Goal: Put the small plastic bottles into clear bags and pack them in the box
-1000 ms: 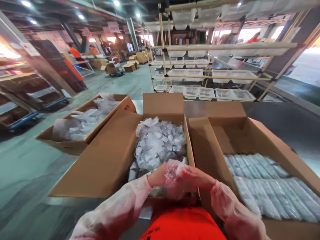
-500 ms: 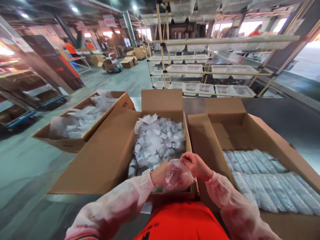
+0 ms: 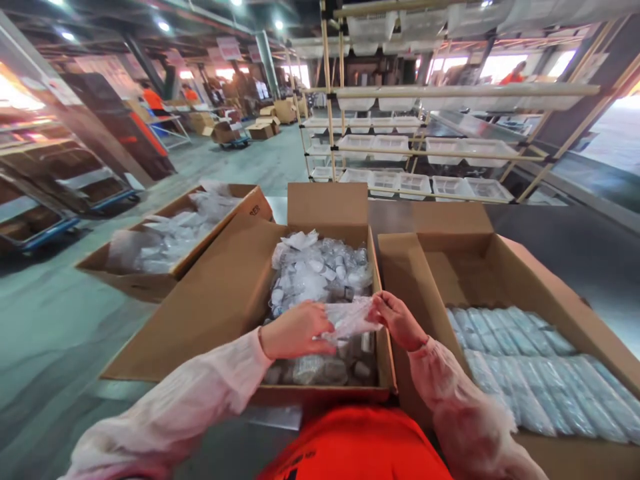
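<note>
Over the middle box (image 3: 327,203), in the head view, is a thin, see-through wrap (image 3: 351,319). The right hand (image 3: 399,321) pinches one end; the left hand (image 3: 293,329) is half curled at the other, and I can't tell if it grips. This looks like straightening the wrap, which calls for a soft, steady hold.
</note>
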`<control>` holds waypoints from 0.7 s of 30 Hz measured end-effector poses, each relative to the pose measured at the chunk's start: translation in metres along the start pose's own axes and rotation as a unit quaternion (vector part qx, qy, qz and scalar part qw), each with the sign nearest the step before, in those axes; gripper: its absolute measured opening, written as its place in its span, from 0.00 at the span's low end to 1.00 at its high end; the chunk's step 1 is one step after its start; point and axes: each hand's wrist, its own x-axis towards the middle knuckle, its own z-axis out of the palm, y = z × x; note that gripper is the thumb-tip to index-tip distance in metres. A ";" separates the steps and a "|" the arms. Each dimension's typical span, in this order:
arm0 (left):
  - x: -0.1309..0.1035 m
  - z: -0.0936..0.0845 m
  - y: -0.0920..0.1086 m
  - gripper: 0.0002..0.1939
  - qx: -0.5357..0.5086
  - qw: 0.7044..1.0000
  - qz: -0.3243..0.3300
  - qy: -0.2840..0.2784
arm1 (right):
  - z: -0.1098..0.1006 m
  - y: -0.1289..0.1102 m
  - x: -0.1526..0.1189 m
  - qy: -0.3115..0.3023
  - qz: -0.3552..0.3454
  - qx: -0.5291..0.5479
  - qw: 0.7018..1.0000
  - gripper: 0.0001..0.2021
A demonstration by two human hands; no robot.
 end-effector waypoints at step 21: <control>0.015 0.044 -0.019 0.35 -0.683 0.686 -0.126 0.216 | 0.010 -0.005 -0.001 0.059 -0.089 -0.043 0.993 0.26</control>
